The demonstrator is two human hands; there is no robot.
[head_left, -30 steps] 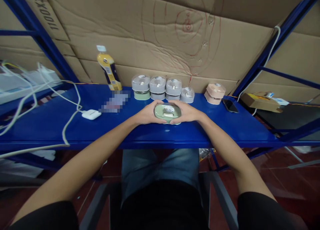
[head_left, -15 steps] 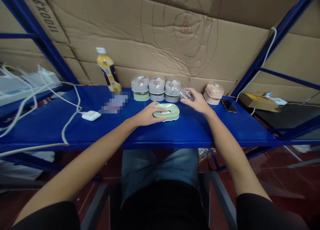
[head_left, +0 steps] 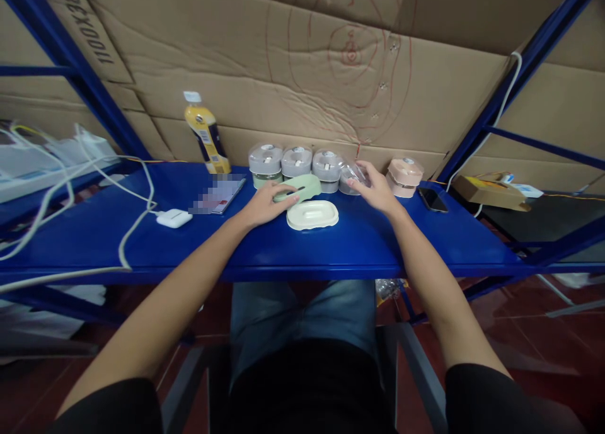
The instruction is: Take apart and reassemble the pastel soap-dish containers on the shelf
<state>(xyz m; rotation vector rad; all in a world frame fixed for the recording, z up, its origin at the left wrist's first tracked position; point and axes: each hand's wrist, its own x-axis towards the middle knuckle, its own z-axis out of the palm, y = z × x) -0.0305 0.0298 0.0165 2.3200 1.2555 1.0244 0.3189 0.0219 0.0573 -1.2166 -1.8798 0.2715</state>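
My left hand (head_left: 268, 205) is closed around a pale green oval lid (head_left: 305, 187) with a slot in its middle, held tilted above the table. Just below and in front of it, a cream oval tray (head_left: 312, 215) with a raised rim lies flat on the table. My right hand (head_left: 377, 191) grips a clear plastic case (head_left: 350, 172), tilted against the right end of a row. That row consists of boxes with clear domed tops: one with a green base (head_left: 265, 163), then two with grey bases (head_left: 297, 163).
A pink box (head_left: 404, 177) and a phone (head_left: 433, 200) are to the right. Toward the left stand a yellow bottle (head_left: 208, 135), a flat card-like item (head_left: 231, 193), and a white charger (head_left: 174, 218) with cables. Cardboard (head_left: 236, 56) backs the blue table (head_left: 368, 248).
My left hand has lifted the green lid off the cream tray and carried it up and back to the left. The clear case in my right hand now leans more upright beside the row.
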